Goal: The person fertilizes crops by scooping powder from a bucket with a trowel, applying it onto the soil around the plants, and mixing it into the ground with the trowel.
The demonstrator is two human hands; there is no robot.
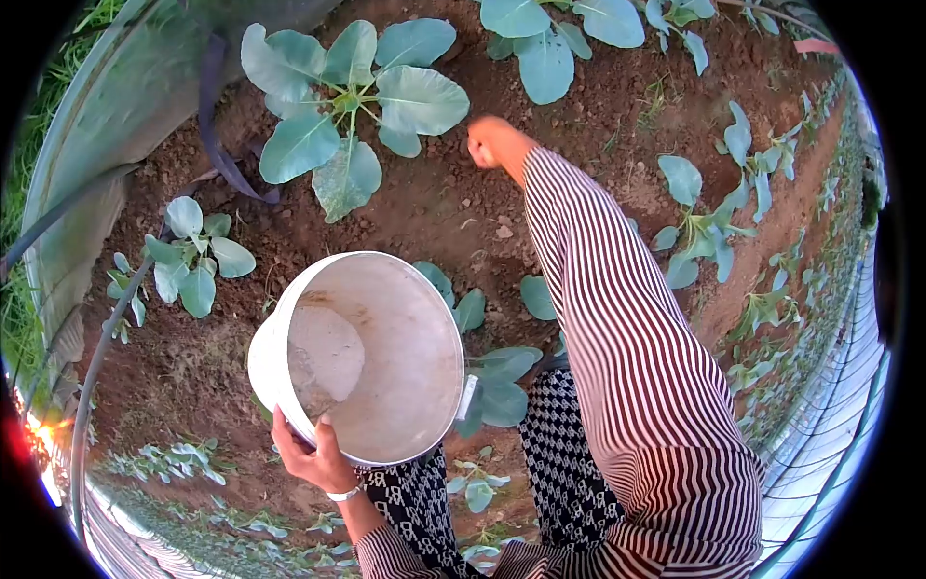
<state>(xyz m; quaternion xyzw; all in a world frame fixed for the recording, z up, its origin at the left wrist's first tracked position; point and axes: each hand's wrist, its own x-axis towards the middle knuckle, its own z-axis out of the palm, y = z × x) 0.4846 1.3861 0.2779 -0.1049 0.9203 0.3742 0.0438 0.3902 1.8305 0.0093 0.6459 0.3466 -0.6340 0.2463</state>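
My left hand grips the near rim of a white bucket, thumb over the edge. The bucket is tilted so its mouth faces me, and a patch of pale grey powder lies inside it. My right hand is stretched forward over the soil, beside the right-hand leaves of a large broad-leaved plant. Its fingers are curled closed and slightly blurred; what they hold, if anything, is hidden.
Smaller leafy plants grow to the left, and more plants to the right. A dark strap lies by the plastic sheeting at upper left. A thin hose runs along the left side. Brown soil surrounds everything.
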